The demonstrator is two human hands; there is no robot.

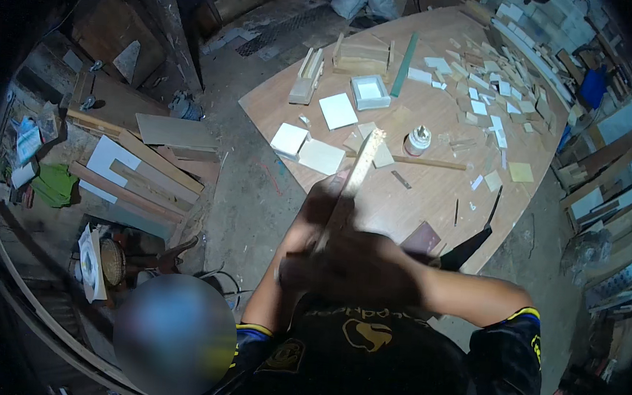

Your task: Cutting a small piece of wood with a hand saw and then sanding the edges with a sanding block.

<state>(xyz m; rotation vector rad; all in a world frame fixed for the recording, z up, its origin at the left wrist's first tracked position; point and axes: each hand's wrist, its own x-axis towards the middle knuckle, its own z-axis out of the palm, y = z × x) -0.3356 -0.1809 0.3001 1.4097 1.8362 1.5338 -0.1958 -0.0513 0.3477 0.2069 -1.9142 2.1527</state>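
A pale wooden strip points up and away from my chest, its rough far end raised over the table. My left hand is closed around the strip along its middle. Lower down, my right hand lies across the strip's near end, dark and smeared by motion. Its fingers look curled in, but what they press on is hidden. Beyond the strip are a white-topped jar, a long thin wooden stick and a white square panel. A reddish-brown flat piece rests near my right forearm.
The wooden table carries a white box frame, a wooden tray-like piece, a green strip and many scattered offcuts. Boards are stacked on the left. More planks lean at the right.
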